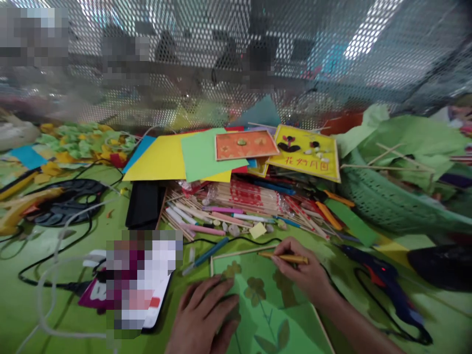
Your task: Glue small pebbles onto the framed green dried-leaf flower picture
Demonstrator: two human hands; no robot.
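A green card (248, 327) with a thin wooden-stick border lies in front of me. Drawn on it are brownish flowers, a stem and leaves. Flat on its left side rests my left hand (206, 314), fingers stretched out and holding nothing. My right hand (306, 275) pinches a yellow-brown marker (295, 258) over the upper part of the card, its tip pointing left. Whether the tip touches the card I cannot tell. A blue marker (212, 254) lies just beyond the card's upper left corner.
Left stand a phone (151, 317), cables and a black palette (86, 216). Behind lie coloured sheets (158, 157), two framed pictures (302, 152), sticks and markers. A glue gun (383, 280) with its cord lies right, near a green basket (379, 201). A perforated metal screen (206, 64) closes the back.
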